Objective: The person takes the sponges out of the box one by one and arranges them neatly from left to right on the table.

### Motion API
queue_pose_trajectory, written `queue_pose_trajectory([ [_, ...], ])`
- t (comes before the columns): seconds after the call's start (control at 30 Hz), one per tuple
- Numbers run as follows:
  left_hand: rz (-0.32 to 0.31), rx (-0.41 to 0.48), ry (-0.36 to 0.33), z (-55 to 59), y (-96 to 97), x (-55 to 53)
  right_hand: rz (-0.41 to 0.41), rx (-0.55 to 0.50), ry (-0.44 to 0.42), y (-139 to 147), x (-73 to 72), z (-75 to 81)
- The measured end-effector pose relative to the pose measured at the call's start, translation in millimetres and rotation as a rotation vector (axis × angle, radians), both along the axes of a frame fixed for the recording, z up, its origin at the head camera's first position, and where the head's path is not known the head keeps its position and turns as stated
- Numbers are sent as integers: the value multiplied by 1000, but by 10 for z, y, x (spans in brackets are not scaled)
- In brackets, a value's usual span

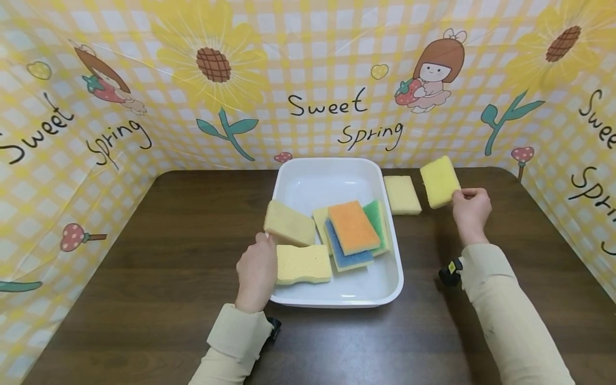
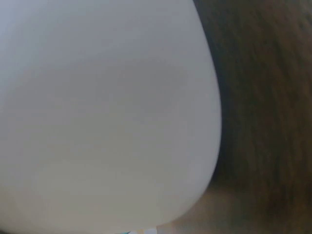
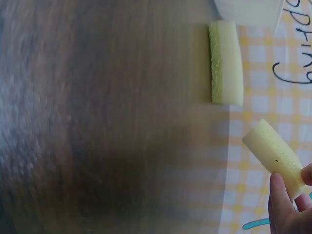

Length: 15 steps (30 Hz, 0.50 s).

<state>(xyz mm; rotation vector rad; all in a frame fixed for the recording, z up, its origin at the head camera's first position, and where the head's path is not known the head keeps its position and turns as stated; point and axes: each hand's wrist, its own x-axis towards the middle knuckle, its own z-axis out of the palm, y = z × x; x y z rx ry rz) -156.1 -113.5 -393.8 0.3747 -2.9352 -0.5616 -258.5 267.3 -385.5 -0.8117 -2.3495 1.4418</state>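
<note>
My right hand pinches a yellow sponge by its lower right corner, raised near the back wall. In the right wrist view, the fingers grip one end of this sponge. My left hand grips the left rim of a white tub, right at the corner of a pale yellow sponge that lies across that rim. A wavy-edged yellow sponge is beside the left hand. The tub's outer wall fills most of the left wrist view, with the left fingers hidden there.
Inside the tub, an orange sponge lies over a blue one, with a green one and another pale one partly beneath. Another yellow sponge lies on the brown table against the tub's right side. Patterned cloth surrounds the table.
</note>
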Motion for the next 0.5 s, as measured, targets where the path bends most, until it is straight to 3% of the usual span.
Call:
queue_pose_trajectory([
  [0.5,6,-12,22,-12,-1,15,-10,-63,-48,59,-37,-153],
])
